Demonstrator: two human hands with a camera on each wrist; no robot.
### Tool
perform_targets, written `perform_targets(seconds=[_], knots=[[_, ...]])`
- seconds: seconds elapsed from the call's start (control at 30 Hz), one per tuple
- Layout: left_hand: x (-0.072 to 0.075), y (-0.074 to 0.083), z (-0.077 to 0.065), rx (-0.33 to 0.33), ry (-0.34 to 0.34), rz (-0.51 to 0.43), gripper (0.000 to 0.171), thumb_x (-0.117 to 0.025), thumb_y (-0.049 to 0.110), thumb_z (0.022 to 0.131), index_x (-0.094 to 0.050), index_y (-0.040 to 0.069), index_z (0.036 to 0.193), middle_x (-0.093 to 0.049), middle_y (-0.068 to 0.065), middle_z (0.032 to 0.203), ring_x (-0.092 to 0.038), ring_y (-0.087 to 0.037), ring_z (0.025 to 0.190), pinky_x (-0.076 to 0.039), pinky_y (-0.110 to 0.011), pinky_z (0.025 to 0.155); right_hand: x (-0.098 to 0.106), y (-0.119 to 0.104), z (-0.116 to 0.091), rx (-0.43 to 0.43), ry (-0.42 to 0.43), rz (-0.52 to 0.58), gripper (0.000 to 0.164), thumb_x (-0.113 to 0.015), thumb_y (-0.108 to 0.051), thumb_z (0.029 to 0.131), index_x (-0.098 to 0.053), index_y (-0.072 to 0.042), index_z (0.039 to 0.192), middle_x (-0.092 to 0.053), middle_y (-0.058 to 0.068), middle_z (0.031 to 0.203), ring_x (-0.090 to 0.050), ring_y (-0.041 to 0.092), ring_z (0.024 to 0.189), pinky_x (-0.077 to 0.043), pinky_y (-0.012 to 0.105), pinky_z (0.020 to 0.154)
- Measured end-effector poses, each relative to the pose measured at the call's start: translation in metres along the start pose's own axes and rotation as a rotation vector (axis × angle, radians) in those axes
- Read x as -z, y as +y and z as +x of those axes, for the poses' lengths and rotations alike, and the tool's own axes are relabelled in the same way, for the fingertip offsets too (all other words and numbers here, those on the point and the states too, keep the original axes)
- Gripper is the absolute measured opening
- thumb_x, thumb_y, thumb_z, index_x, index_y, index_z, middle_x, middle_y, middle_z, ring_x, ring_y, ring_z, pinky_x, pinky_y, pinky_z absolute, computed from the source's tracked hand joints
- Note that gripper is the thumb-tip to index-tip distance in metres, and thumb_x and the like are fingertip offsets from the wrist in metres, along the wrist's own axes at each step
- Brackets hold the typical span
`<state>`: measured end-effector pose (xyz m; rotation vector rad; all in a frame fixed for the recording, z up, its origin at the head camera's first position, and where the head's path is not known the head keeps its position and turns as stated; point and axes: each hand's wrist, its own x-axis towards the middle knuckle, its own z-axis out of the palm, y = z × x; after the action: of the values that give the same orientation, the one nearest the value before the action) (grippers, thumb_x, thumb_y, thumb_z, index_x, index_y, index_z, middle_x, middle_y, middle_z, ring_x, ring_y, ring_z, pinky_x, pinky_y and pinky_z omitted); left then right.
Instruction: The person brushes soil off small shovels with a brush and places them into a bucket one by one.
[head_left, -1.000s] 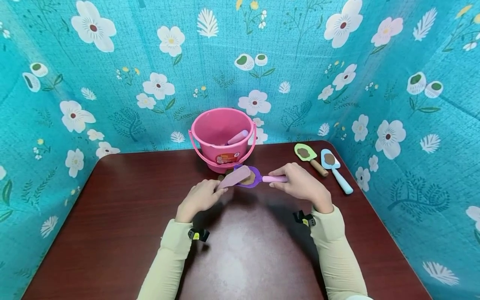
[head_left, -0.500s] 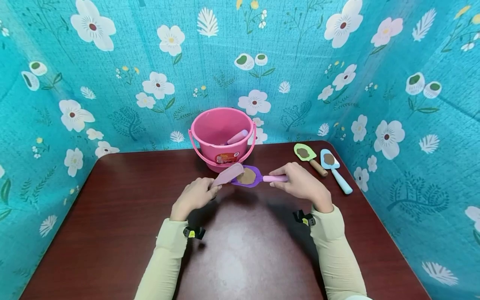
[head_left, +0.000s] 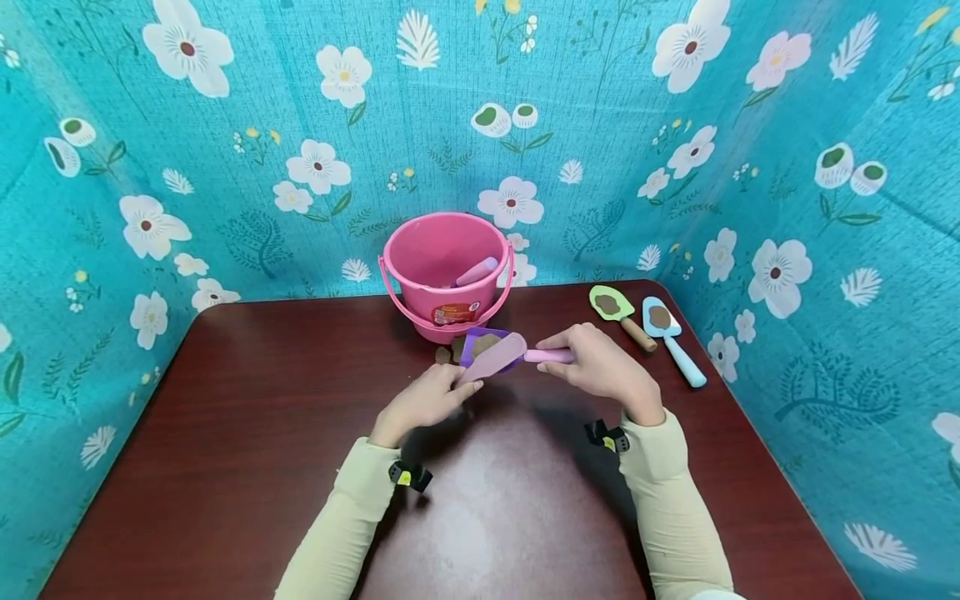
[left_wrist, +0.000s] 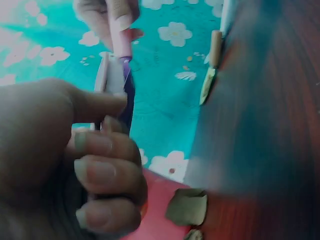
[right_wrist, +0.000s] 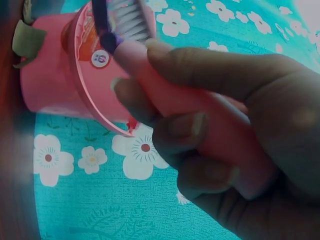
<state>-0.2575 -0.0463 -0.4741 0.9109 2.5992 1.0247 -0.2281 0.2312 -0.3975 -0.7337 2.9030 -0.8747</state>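
Place: filming spot, room kind unclear
Around: bright blue flowery cloth
Underneath: shiny dark-red wooden table
Gear: small black wrist cameras

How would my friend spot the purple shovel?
Find the pink bucket at the back of the table. Just in front of it, the right hand holds the purple shovel by its pink handle. Unlike the green shovel and blue shovel lying off to the right, it is purple-bladed.

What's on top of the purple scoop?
A brown patch shows on the purple scoop. In the head view, the brush in the left hand crosses it; whatever lies beneath the brush is covered.
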Motion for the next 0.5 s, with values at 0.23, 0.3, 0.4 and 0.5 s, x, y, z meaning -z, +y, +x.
perform_targets(seconds=[0.23,0.3,0.4,0.5], knots=[[-0.0056,0.0058,0.0020,0.128,0.061,0.172,0.027,-0.058,0.033,0.091,-0.052,0.018,0.070,-0.055,0.005,0.061,-0.050,-0.012,0.054,-0.040,-0.028,0.051,-0.0023,0.0018,0.0042,0.014,0.010,-0.056,0.014,-0.068,-0.039,0.082,-0.071,-0.026,0.086,-0.048,-0.011,0.046,-0.036,0.005,0.041,-0.037,0.025,0.043],[-0.0059,0.0054,0.0017,0.149,0.068,0.197,0.028,-0.059,0.033,0.090,-0.051,0.018,0.068,-0.052,0.004,0.059,-0.048,-0.013,0.053,-0.039,-0.028,0.049,-0.0029,0.0024,0.0042,0.012,0.005,-0.054,0.015,-0.068,-0.040,0.082,-0.072,-0.026,0.088,-0.048,-0.011,0.047,-0.036,0.005,0.041,-0.036,0.025,0.043],[-0.0055,0.0045,0.0005,0.180,0.071,0.206,0.028,-0.059,0.033,0.090,-0.051,0.018,0.068,-0.049,0.002,0.058,-0.046,-0.013,0.051,-0.037,-0.028,0.047,-0.0042,0.0041,0.0036,0.009,0.003,-0.042,0.017,-0.068,-0.039,0.082,-0.073,-0.025,0.090,-0.048,-0.010,0.047,-0.037,0.006,0.040,-0.037,0.026,0.043],[-0.0033,0.0020,0.0000,0.202,0.073,0.188,0.025,-0.059,0.033,0.090,-0.054,0.018,0.070,-0.048,0.000,0.058,-0.046,-0.014,0.050,-0.037,-0.028,0.045,-0.0044,0.0067,0.0037,0.014,0.003,-0.021,0.023,-0.068,-0.039,0.083,-0.073,-0.022,0.097,-0.051,-0.011,0.049,-0.040,0.007,0.042,-0.038,0.026,0.044]])
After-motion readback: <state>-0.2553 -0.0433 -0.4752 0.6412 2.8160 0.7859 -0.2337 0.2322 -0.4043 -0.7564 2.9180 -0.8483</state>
